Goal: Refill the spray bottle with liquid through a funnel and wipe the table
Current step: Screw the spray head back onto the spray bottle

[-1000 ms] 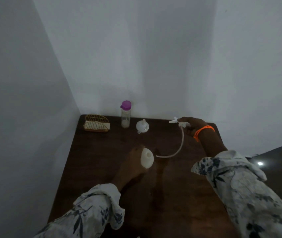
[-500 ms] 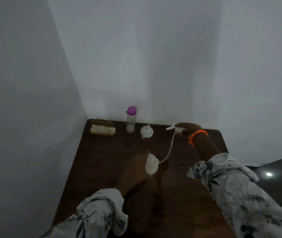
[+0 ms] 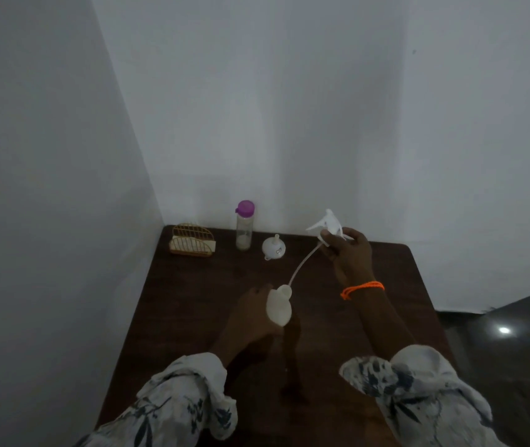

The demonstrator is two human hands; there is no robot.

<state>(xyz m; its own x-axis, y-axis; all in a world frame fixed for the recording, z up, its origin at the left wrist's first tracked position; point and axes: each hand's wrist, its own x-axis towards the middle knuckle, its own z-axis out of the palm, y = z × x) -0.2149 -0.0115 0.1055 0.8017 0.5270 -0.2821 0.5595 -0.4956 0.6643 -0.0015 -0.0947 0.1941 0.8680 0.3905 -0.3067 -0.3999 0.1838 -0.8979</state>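
My left hand [image 3: 250,312] grips a white spray bottle [image 3: 278,306] standing on the dark wooden table [image 3: 386,272], its neck open. My right hand [image 3: 349,253] holds the white spray head [image 3: 328,225] raised above the table's back. The head's thin dip tube [image 3: 304,264] runs down to the bottle's mouth. A white funnel [image 3: 273,247] lies upside down at the back of the table. Beside it stands a clear bottle with a purple cap [image 3: 244,225], a little pale liquid at its bottom.
A gold wire holder [image 3: 192,241] with a pale cloth or sponge sits in the table's back left corner. White walls close off the left and back sides. The table's right edge drops to a dark floor [image 3: 515,333].
My right hand has lifted the spray head higher and turned it, drawing the dip tube straighter toward the bottle's mouth. My left hand keeps its hold on the bottle.
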